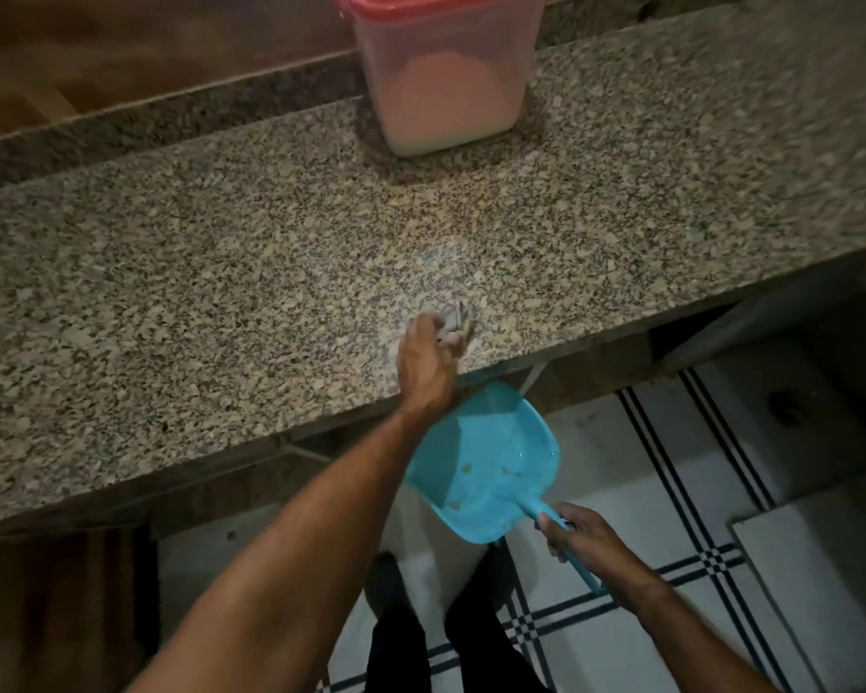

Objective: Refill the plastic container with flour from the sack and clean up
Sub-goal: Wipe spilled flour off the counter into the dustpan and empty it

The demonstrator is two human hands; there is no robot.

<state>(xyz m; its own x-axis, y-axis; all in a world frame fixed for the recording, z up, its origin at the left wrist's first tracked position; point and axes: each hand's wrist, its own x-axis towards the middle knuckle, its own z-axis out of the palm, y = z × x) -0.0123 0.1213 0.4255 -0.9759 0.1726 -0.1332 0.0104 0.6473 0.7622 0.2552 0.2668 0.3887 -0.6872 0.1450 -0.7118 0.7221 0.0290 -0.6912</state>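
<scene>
countertop (171, 292): speckled granite, beige with dark flecks, front edge running diagonally.
back ledge (181, 115): same granite, raised along the counter's far side.
wooden surface (121, 52): brown, beyond the ledge.
floor (621, 472): white tiles crossed by dark striped bands.
slab (821, 567): pale, on the floor at right.
</scene>
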